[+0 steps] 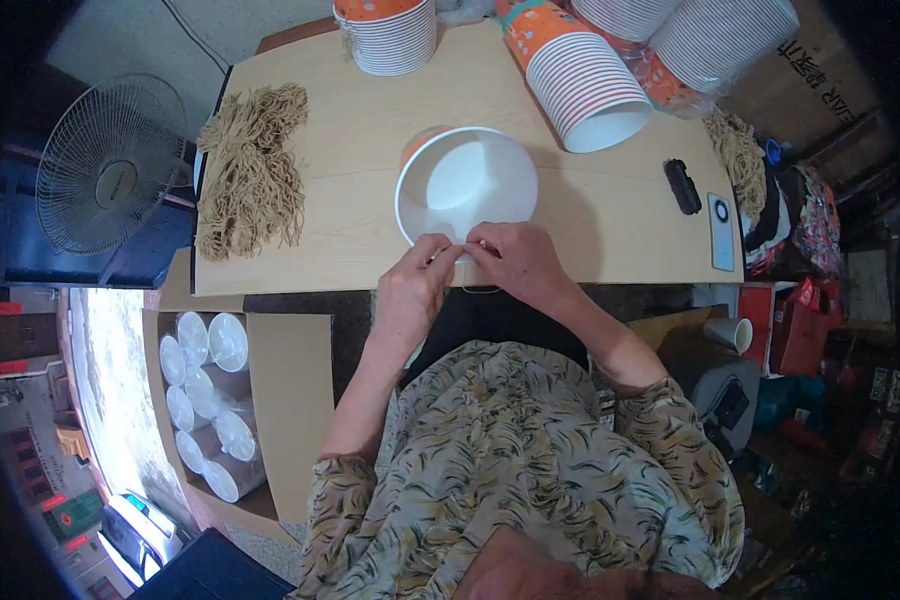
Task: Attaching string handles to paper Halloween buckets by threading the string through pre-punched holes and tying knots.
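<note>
A large white-lined paper bucket (467,180) with an orange outside lies tilted at the front of the table, its mouth facing me. At its near rim my left hand (417,285) and my right hand (518,262) meet, fingertips almost touching. Both are closed in a pinch. A thin pale cord (484,291) loops out just below the fingers, over the table's edge. Its ends are hidden in my fingertips, and I cannot see how it joins the rim.
Bundles of tan cord (252,175) lie at the table's left. Stacked paper buckets (580,85) rest at the back right, another stack (390,40) behind. A black object (682,187) and a phone (721,232) are at the right. A carton (290,400) of clear plastic tubs stands lower left, near a fan (117,184).
</note>
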Available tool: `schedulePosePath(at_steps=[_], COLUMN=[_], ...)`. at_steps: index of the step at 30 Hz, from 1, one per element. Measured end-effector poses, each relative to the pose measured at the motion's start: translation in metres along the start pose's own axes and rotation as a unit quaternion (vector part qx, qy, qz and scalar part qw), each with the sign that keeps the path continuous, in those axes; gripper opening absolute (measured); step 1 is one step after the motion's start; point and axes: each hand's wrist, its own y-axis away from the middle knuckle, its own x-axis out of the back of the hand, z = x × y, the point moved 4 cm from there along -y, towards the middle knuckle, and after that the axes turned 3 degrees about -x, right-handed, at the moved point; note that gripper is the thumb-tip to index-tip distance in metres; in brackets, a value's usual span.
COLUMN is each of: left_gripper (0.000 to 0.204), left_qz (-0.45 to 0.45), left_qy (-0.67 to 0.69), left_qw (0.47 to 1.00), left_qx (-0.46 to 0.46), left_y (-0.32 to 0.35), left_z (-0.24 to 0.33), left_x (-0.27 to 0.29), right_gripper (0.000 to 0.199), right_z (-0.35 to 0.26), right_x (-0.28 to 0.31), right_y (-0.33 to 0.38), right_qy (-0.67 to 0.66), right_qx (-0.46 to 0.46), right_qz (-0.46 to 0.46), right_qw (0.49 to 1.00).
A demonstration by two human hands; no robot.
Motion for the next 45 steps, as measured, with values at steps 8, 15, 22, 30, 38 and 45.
schedulePosePath(at_steps=[8,15,22,30,38,45], left_gripper=[0.026,0.024,0.024,0.025,0.025,0.025], left_qz=[-0.046,0.001,0.008,0.020,0.047,0.016], left_qy=[0.016,0.111,0.251,0.182,0.103,0.107], left_qw=[0.999,0.992,0.958,0.980,0.991,0.993], left_qx=[-0.016,0.056,0.142,0.080,0.070,0.055], left_y=[-0.017,-0.023,-0.025,-0.025,-0.024,-0.026], left_z=[-0.002,-0.004,0.001,-0.002,-0.021,-0.030], left_x=[0.003,0.011,0.008,0.002,0.020,0.039], right_gripper=[0.017,0.014,0.022,0.012,0.005,0.010], right_z=[0.001,0.019,0.037,0.031,0.025,0.014], right_x=[0.014,0.028,-0.022,-0.037,-0.008,0.037], right_y=[-0.004,0.020,0.027,0.021,0.031,0.009], right_qy=[-0.001,-0.270,-0.364,-0.539,-0.440,-0.376], right_qx=[0.023,-0.093,-0.152,-0.227,-0.146,-0.108], right_qz=[-0.008,0.102,0.026,0.024,-0.076,-0.173], right_qw=[1.000,0.953,0.918,0.811,0.883,0.904])
